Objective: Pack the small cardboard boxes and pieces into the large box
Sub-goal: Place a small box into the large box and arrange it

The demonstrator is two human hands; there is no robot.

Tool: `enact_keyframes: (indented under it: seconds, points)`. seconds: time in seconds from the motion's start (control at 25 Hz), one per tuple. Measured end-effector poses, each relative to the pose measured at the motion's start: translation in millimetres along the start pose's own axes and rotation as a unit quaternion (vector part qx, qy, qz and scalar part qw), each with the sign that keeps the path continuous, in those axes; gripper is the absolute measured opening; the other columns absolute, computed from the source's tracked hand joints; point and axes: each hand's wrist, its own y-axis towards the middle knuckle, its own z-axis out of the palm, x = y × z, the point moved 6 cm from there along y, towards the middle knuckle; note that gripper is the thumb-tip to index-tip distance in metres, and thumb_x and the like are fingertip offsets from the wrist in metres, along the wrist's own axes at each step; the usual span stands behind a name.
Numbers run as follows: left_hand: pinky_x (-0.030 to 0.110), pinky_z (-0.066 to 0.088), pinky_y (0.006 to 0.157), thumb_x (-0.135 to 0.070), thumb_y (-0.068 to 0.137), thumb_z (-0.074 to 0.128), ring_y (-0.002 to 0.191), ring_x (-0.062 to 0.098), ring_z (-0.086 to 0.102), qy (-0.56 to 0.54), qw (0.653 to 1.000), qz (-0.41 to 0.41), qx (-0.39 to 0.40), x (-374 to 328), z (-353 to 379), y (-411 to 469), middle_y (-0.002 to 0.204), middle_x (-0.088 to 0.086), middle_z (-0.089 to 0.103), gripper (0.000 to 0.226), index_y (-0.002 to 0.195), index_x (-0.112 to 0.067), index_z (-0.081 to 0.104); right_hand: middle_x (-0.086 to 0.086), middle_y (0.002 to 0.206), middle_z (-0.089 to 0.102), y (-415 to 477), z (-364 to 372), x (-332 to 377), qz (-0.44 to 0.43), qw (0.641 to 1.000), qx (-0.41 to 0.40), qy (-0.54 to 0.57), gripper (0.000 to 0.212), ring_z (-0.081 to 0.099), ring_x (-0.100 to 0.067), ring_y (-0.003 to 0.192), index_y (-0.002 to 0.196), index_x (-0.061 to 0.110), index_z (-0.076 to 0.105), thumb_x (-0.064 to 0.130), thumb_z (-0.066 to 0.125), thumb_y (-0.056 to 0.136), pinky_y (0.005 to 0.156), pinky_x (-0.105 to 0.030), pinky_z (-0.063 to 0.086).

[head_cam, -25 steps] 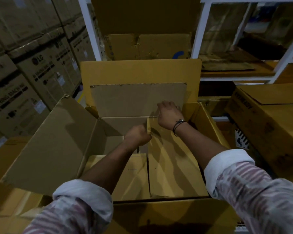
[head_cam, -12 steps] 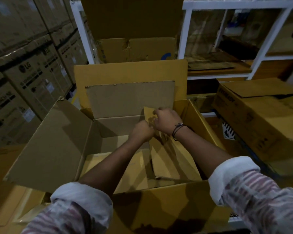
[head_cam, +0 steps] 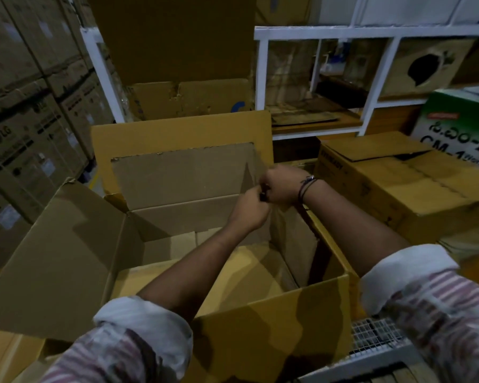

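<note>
**Materials and Surface Finish**

The large box (head_cam: 260, 327) is showing matt, smooth corrugated cardboard, brown inside and yellower outside. The cardboard piece (head_cam: 293, 239) is presenting the same dull paper face. The torn sheet (head_cam: 183, 175) is showing a rough, ragged top edge. The rack (head_cam: 263, 78) is showing white-painted metal. The sleeves (head_cam: 138, 341) are showing striped woven cloth. The mesh panel (head_cam: 371, 335) is showing pale wire.

Both forearms are stretched forward, away from the body, with striped sleeves (head_cam: 138, 335) rolled back to the elbows. The left hand (head_cam: 249, 208) and the right hand (head_cam: 281, 186) are brought together, touching, the right slightly farther and higher. The fingers of both are curled round the top edge of a cardboard piece (head_cam: 288, 241). Dark bands (head_cam: 306, 186) are worn on the right wrist.
</note>
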Motion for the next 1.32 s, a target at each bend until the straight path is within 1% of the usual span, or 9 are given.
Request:
enact_keyframes:
  seconds: [0.08,0.16,0.2,0.28,0.48,0.64,0.92,1.04,1.32]
  points:
    - [0.034,0.049,0.071,-0.016,0.095,0.047,0.094,0.028,0.066,0.015,0.999,0.014,0.031,-3,20,0,0.105,0.008,0.072,0.029,0.115,-0.015,0.068,-0.006,0.117,0.066,-11,11,-17,0.025,0.995,0.029,-0.089,0.037,0.059,-0.028,0.113,0.115,0.021,0.069,0.048,0.057,0.094,0.096,-0.046,0.051]
    - [0.037,0.055,0.084,-0.022,0.094,0.045,0.104,0.026,0.066,0.027,0.998,0.014,0.061,-1,33,0,0.116,0.007,0.072,0.04,0.126,-0.017,0.067,-0.012,0.148,0.046,-21,27,-38,0.077,0.981,0.095,-0.149,0.046,0.026,-0.04,0.146,0.135,0.02,0.059,0.044,0.051,0.096,0.114,-0.06,0.028]
    - [0.039,0.056,0.089,-0.022,0.095,0.044,0.106,0.027,0.066,0.032,0.997,0.01,0.069,0,37,0,0.119,0.007,0.072,0.041,0.128,-0.018,0.067,-0.013,0.157,0.035,-25,35,-49,0.103,0.975,0.121,-0.155,0.049,0.01,-0.042,0.152,0.141,0.02,0.054,0.039,0.05,0.096,0.118,-0.065,0.017]
    - [0.039,0.055,0.093,-0.018,0.098,0.045,0.111,0.026,0.065,0.051,0.996,0.007,0.072,7,41,2,0.123,0.006,0.071,0.039,0.13,-0.02,0.066,-0.014,0.161,0.029,-32,48,-65,0.139,0.971,0.145,-0.131,0.049,-0.001,-0.044,0.153,0.143,0.02,0.051,0.032,0.049,0.096,0.119,-0.067,0.009]
    - [0.038,0.054,0.093,-0.016,0.098,0.044,0.112,0.024,0.064,0.09,0.994,-0.017,0.062,35,31,6,0.127,0.005,0.067,0.04,0.132,-0.021,0.064,-0.013,0.15,0.044,-36,72,-69,0.134,0.974,0.143,-0.113,0.043,0.014,-0.042,0.15,0.134,0.022,0.058,0.032,0.05,0.093,0.117,-0.068,0.014]
    - [0.044,0.054,0.096,-0.015,0.095,0.048,0.114,0.028,0.063,0.156,0.984,-0.057,0.069,71,9,3,0.125,0.007,0.068,0.038,0.129,-0.018,0.066,-0.01,0.14,0.052,-21,76,-33,0.068,0.988,0.093,-0.107,0.044,0.034,-0.036,0.138,0.134,0.024,0.059,0.04,0.055,0.093,0.111,-0.06,0.031]
    - [0.036,0.056,0.089,-0.013,0.093,0.057,0.102,0.02,0.066,0.282,0.93,-0.179,0.153,161,-27,-31,0.132,0.006,0.064,0.051,0.143,-0.024,0.053,-0.009,0.124,0.065,10,100,59,-0.032,0.997,0.073,-0.003,0.039,0.06,-0.029,0.113,0.126,0.02,0.063,0.041,0.057,0.093,0.092,-0.043,0.052]
    - [0.041,0.053,0.099,-0.008,0.089,0.061,0.118,0.025,0.06,0.328,0.909,-0.184,0.18,183,-35,-48,0.139,0.007,0.06,0.062,0.148,-0.025,0.05,-0.009,0.135,0.062,17,124,83,-0.043,0.99,0.118,0.058,0.052,0.06,-0.029,0.12,0.141,0.02,0.055,0.04,0.06,0.094,0.093,-0.04,0.054]
    - [0.043,0.053,0.093,-0.013,0.09,0.056,0.111,0.027,0.063,0.383,0.902,-0.135,0.148,174,-53,-52,0.128,0.008,0.063,0.05,0.139,-0.024,0.058,-0.01,0.14,0.057,22,142,124,-0.079,0.983,0.152,0.065,0.067,0.057,-0.031,0.124,0.149,0.019,0.043,0.044,0.064,0.091,0.096,-0.043,0.052]
